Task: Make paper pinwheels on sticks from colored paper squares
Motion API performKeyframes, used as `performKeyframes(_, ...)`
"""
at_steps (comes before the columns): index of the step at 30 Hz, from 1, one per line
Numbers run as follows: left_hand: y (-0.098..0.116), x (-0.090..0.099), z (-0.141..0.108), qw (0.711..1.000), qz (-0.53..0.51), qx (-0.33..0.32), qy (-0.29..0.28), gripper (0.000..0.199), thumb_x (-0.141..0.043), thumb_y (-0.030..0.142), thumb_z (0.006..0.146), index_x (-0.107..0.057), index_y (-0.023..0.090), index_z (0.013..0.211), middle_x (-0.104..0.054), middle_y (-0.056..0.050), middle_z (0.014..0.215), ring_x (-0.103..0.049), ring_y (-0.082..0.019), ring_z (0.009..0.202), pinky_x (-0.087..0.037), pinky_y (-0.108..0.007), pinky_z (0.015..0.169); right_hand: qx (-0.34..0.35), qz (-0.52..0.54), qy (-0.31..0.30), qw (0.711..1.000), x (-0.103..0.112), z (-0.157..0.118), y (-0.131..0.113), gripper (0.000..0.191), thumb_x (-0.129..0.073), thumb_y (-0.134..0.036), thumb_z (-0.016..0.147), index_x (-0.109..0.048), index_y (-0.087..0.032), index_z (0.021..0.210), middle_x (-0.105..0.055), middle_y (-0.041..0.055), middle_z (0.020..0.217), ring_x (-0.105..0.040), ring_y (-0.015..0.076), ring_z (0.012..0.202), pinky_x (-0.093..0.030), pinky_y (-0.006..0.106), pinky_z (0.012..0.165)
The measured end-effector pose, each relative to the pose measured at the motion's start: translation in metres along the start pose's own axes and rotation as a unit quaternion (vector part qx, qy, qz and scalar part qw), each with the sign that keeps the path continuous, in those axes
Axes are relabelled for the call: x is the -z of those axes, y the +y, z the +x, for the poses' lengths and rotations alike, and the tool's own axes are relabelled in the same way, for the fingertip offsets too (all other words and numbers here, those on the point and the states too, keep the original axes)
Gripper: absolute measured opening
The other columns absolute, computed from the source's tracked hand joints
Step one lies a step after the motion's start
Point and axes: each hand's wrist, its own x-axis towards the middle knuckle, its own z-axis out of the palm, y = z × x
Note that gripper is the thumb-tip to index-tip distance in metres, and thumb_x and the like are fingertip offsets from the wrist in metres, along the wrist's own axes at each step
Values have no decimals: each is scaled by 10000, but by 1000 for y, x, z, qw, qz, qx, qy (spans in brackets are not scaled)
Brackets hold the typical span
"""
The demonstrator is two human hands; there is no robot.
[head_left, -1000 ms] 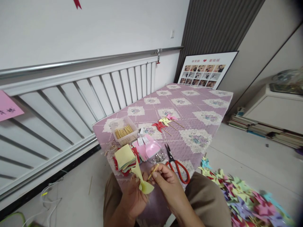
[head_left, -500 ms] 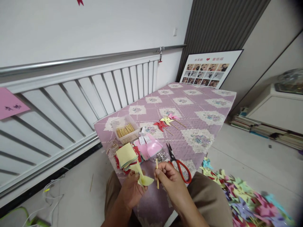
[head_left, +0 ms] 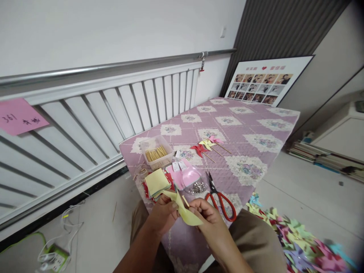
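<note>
Folded yellow paper [head_left: 186, 214] is pinched in my left hand [head_left: 165, 215]. My right hand [head_left: 209, 216] holds a short wooden stick [head_left: 185, 201] against the paper's far side. Just beyond the hands lies a stack of coloured paper squares [head_left: 157, 182], yellow on top. Beside it are pink sheets [head_left: 182, 175] and a clear dish of small metal pins [head_left: 198, 187]. Red-handled scissors [head_left: 218, 197] rest close to my right hand. Farther off sits a plastic box of sticks [head_left: 157, 153].
Red, yellow and pink pinwheels [head_left: 207, 144] lie on the flowered tablecloth [head_left: 227, 131]. Many paper pinwheels [head_left: 298, 242] are heaped on the floor at the right. A radiator [head_left: 127, 102] runs along the left. A power strip [head_left: 57, 259] lies at the lower left.
My hands have come together, bringing the stick to the yellow paper, which has turned and now spans both hands. The camera view has shifted slightly left.
</note>
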Motion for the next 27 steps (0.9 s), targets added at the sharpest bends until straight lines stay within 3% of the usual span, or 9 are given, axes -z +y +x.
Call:
performKeyframes(13,1,6,-3,999,45,-2,-27,314,-829,381,627,-664,149,758,-529,11,704,-472,-89,605,-360,-226,580,-17,13,-29,999,-13,-5,-8,378,-726,-537,708,-603,-180,695,-466,-57,564,-354,89,519,-265,224,502)
performKeyframes(20,-1,5,-5,999,12,-28,-9,328,-858,338,586,-587,160,636,-520,37,681,-454,-66,556,-356,-219,555,-16,15,-27,999,-20,-7,-12,344,-736,-486,698,-589,-176,669,-442,-67,550,-349,88,521,-270,224,510)
performKeyframes(27,-1,7,-5,999,-7,-42,-22,304,-845,294,611,-569,168,635,-554,33,701,-485,-72,574,-371,-221,563,-9,11,-35,999,-22,-6,-9,272,-710,-414,731,-579,-181,680,-418,-74,551,-343,87,511,-271,220,502)
